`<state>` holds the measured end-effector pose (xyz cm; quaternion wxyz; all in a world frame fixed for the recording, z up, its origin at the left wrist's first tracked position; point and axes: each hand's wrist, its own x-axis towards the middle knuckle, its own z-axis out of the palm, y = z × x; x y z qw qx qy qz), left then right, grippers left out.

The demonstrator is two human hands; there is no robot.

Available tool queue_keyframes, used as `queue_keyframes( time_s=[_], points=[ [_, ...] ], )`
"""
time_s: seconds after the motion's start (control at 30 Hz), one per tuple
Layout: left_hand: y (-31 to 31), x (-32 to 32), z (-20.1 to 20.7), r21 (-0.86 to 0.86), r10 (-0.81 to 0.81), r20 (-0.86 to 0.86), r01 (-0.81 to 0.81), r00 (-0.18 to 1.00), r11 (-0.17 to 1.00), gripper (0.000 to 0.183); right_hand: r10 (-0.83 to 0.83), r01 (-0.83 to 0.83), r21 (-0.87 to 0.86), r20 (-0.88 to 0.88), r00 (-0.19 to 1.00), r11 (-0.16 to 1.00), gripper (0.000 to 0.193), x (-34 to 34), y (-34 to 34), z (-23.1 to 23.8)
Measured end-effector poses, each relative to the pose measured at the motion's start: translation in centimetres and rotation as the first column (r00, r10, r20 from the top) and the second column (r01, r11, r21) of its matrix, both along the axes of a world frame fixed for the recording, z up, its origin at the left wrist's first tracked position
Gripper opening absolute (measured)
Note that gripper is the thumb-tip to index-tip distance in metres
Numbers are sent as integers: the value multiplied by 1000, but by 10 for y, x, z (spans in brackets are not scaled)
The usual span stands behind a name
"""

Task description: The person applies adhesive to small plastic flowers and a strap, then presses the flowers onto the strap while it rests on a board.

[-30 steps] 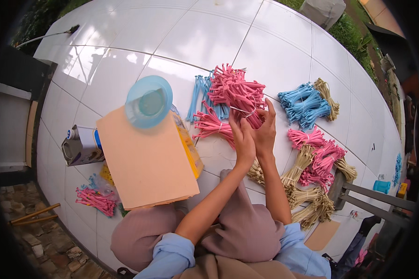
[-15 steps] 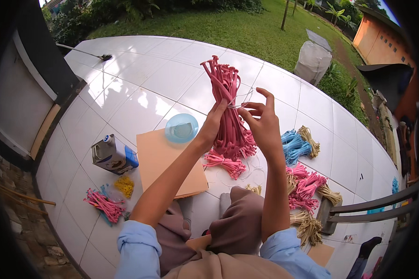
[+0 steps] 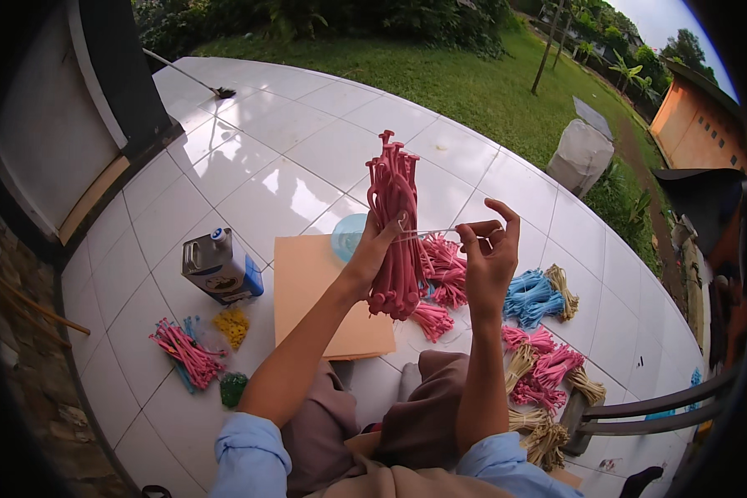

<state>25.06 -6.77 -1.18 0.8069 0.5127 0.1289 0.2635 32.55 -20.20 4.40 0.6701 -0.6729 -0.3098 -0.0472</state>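
Upright in front of me is a thick bundle of pink rubbery strips with knobbed ends (image 3: 394, 282). My left hand (image 3: 369, 259) is wrapped around its middle from the left. A thin white cord (image 3: 432, 232) circles the bundle at about mid-height and stretches off to the right. Its outer end sits between the thumb and fingers of my right hand (image 3: 490, 270), with the index finger raised. Lower down and behind lie more pink bundles (image 3: 446, 270) on the tiles, partly covered by the held one.
Cardboard (image 3: 324, 286) lies before my knees, a blue bowl (image 3: 349, 236) at its far edge. To the left stand a metal can (image 3: 222, 270), yellow pieces (image 3: 231, 326) and loose pink strips (image 3: 188, 353). At right are blue bundles (image 3: 533, 296), pink and beige bundles (image 3: 554, 363) and a dark curved frame (image 3: 656, 419).
My right hand has moved away from the bundle, drawing the white cord out taut to the right. The held bundle sits lower in view and more upright.
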Motion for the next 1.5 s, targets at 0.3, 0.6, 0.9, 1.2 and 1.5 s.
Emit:
queue_keyframes(
  time_s=[0.3,0.6,0.9,1.2,1.5],
  points=[
    [-6,5,-4,-117,25,-139,-41,990,992,50,185,-115,-216,340,922,970,35,3,2,-7],
    [-15,23,-18,-90,47,-179,-64,983,994,68,253,-253,-61,-3,967,966,12,10,13,-27],
    [-32,38,1,-95,-148,-278,126,949,988,62,737,-353,678,-427,524,645,10,23,1,-29],
    [-24,34,-8,-246,-301,-149,260,942,934,74,515,-381,349,-510,689,856,8,52,-17,-46],
    [-29,38,-12,-83,-163,-212,148,964,985,74,256,-309,-380,-185,949,872,23,40,-21,-41]
  ],
)
